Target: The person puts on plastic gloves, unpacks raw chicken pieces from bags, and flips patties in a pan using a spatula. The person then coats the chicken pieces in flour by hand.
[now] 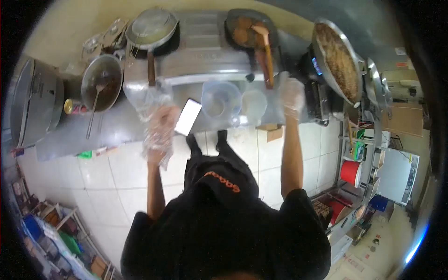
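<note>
My left hand (pixel 161 120), in a loose clear plastic glove, is over the steel counter's front edge, beside a phone (pixel 188 116) with a bright white screen. The plastic and blur hide its fingers. Crumpled clear plastic (pixel 148 95) lies just beyond that hand. My right hand (pixel 292 95), also gloved in clear plastic, is above the counter's right part, its fingers smeared. Between the hands are a bluish clear tub (pixel 220 99) and a smaller translucent container (pixel 254 103). Nearest the right hand is a wooden-handled spatula (pixel 267 58), resting in a pan of brown patties (pixel 242 31).
A lidded pan (pixel 151 28) sits on the back left burner. At the left stand a pot with a ladle (pixel 101 83) and a can (pixel 72 106). A large wok of bubbling brown food (pixel 337 60) is at the right. Shelving (pixel 359 163) stands behind, right.
</note>
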Tool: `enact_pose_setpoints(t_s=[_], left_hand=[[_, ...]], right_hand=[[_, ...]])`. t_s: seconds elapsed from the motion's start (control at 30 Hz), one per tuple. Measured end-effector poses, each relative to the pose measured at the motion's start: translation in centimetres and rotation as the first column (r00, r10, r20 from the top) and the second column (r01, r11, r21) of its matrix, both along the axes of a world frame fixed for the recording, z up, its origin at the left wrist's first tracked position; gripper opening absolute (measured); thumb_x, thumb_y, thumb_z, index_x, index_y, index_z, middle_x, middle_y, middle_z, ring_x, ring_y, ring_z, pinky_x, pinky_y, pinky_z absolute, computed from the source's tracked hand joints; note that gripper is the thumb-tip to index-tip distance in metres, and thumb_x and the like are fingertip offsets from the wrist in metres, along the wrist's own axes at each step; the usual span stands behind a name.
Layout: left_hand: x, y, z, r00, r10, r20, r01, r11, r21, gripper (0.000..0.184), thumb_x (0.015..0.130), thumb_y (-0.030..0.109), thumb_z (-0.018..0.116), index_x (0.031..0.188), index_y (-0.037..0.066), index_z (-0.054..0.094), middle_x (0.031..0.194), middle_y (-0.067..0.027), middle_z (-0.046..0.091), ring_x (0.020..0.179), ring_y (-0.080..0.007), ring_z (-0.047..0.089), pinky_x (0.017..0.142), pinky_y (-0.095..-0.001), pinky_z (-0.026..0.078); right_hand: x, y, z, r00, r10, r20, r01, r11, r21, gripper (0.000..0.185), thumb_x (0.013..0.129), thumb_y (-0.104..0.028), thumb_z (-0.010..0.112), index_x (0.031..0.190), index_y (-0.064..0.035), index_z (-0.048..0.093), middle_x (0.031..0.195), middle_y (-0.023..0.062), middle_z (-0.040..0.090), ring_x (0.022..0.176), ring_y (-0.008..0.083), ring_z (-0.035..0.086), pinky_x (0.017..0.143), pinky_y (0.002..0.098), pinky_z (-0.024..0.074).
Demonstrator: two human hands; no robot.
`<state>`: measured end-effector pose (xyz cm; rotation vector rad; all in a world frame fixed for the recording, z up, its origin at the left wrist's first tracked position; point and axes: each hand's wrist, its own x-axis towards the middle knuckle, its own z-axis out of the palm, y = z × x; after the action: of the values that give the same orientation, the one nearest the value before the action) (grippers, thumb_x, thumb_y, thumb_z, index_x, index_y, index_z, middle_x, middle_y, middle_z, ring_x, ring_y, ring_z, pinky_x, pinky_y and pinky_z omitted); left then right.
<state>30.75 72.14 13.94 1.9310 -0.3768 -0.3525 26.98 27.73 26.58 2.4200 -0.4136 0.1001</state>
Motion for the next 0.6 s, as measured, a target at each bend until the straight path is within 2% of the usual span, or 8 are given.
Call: enact_pose_setpoints(t_s=[0.07, 0.1, 0.13, 0.17, 0.3, 0.4, 0.5, 0.6], left_hand=[[-0.8, -2.1, 4.9, 0.994, -0.106, -0.023, 0.105, 0.994, -0.04, 0.036, 0.093, 0.018, 0.06, 0.125, 0.005, 0.052, 0.116, -0.0098, 0.06, 0.106, -0.0203, 0.058, 0.094, -0.0314, 0.046], [-0.9, -5.0, 11.8, 0.994, -0.109, -0.003, 0.108, 0.987, -0.123, 0.033, 0.09, 0.017, 0.064, 0.119, 0.004, 0.057, 0.112, -0.0093, 0.063, 0.101, -0.0213, 0.062, 0.09, -0.0303, 0.05], [-1.8, -5.0, 8.6, 0.844, -0.354, -0.403, 0.057, 0.807, -0.588, 0.042, 0.094, 0.017, 0.054, 0.131, -0.001, 0.047, 0.128, -0.0153, 0.054, 0.122, -0.0208, 0.049, 0.108, -0.0337, 0.037], [-2.5, -6.0, 9.4, 0.781, -0.463, -0.419, 0.113, 0.765, -0.635, 0.045, 0.092, 0.019, 0.056, 0.13, -0.003, 0.046, 0.127, -0.0156, 0.054, 0.121, -0.0207, 0.05, 0.107, -0.0334, 0.037], [-9.3, -15.3, 10.6, 0.412, -0.778, -0.475, 0.04, 0.536, -0.843, 0.057, 0.086, 0.026, 0.065, 0.13, -0.004, 0.045, 0.122, -0.0156, 0.056, 0.114, -0.0206, 0.054, 0.1, -0.034, 0.043], [-15.7, -24.2, 11.6, 0.318, -0.897, -0.307, 0.867, 0.406, -0.29, 0.083, 0.081, 0.045, 0.071, 0.138, 0.0, 0.032, 0.115, -0.0277, 0.057, 0.084, -0.0307, 0.065, 0.077, -0.0326, 0.053], [-24.4, -29.7, 13.5, 0.359, -0.933, -0.018, 0.932, 0.357, 0.066, 0.121, 0.063, 0.069, 0.073, 0.144, -0.003, 0.019, 0.119, -0.0326, 0.053, 0.104, -0.0427, 0.058, 0.09, -0.0445, 0.047], [-36.0, -34.6, 8.0, 0.179, -0.911, 0.372, 0.971, 0.223, 0.08, 0.115, 0.063, 0.07, 0.072, 0.139, -0.006, 0.03, 0.122, -0.0313, 0.051, 0.11, -0.0433, 0.055, 0.097, -0.0431, 0.044]], right_hand=[[-4.3, -0.4, 1.8, 0.985, -0.108, 0.133, 0.068, 0.96, 0.272, 0.009, 0.086, -0.014, 0.053, 0.091, -0.0065, 0.052, 0.062, 0.0126, 0.059, 0.067, 0.0276, 0.065, 0.059, 0.0399, 0.0499], [-7.7, -1.7, 0.4, 0.848, -0.414, 0.33, 0.003, 0.627, 0.779, 0.016, 0.091, -0.02, 0.051, 0.082, -0.0074, 0.057, 0.074, 0.0145, 0.064, 0.07, 0.0281, 0.065, 0.064, 0.0394, 0.0509], [-9.5, 0.0, 2.3, 0.836, -0.486, 0.256, 0.204, 0.707, 0.678, 0.023, 0.091, -0.022, 0.05, 0.076, -0.0062, 0.059, 0.075, 0.0153, 0.064, 0.072, 0.0304, 0.062, 0.065, 0.0405, 0.0471], [-15.4, -4.7, -4.8, 0.727, -0.408, 0.553, -0.167, 0.676, 0.718, 0.027, 0.09, -0.023, 0.05, 0.072, -0.004, 0.058, 0.076, 0.0127, 0.063, 0.074, 0.0262, 0.061, 0.064, 0.0394, 0.0444], [-23.2, 2.8, -0.5, 0.24, -0.956, 0.171, -0.317, 0.089, 0.944, 0.021, 0.093, -0.022, 0.052, 0.092, -0.0032, 0.062, 0.089, 0.0074, 0.064, 0.085, 0.0215, 0.061, 0.077, 0.0333, 0.0488], [-29.4, 5.1, -3.7, -0.134, -0.945, 0.3, -0.509, 0.325, 0.797, 0.042, 0.09, -0.038, 0.058, 0.118, -0.0073, 0.052, 0.115, 0.0131, 0.06, 0.101, 0.0255, 0.06, 0.081, 0.0332, 0.0487], [-38.9, 4.3, -7.8, -0.189, -0.858, 0.477, -0.541, 0.496, 0.679, 0.071, 0.09, -0.048, 0.057, 0.143, -0.0099, 0.03, 0.155, 0.0121, 0.014, 0.137, 0.0273, 0.029, 0.105, 0.0454, 0.0342], [-45.2, 4.1, -4.3, -0.433, -0.783, 0.446, -0.377, 0.607, 0.7, 0.074, 0.096, -0.039, 0.052, 0.149, -0.0026, 0.014, 0.155, 0.0195, 0.008, 0.142, 0.0286, 0.019, 0.113, 0.0399, 0.021]])
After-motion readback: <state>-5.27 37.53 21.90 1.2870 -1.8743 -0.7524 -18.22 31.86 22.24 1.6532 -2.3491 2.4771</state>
